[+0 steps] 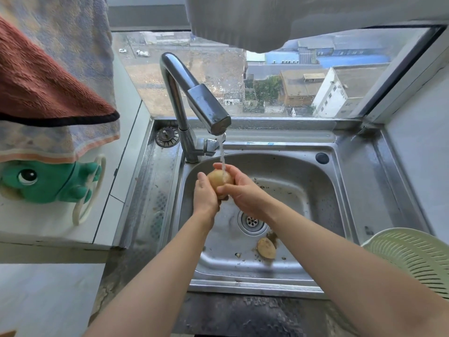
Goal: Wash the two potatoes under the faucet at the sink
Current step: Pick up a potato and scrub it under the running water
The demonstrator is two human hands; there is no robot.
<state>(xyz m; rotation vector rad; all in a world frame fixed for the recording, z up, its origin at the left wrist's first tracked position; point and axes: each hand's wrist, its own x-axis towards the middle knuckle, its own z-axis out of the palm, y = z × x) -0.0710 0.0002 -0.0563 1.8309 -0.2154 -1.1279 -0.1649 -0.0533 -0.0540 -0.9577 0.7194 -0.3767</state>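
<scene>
Wet potato [219, 180] between both hands.

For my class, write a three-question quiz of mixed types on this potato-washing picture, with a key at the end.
1. True or false: water is running from the faucet onto the potato in the hands.
2. Where does the second potato lie?
A. in the green colander
B. on the sink floor near the drain
C. on the windowsill
3. Fill in: the left hand and the right hand hold the same ____.

Key
1. True
2. B: it lies in the sink, just to the near side of the drain; the green colander sits at the right.
3. potato
</scene>
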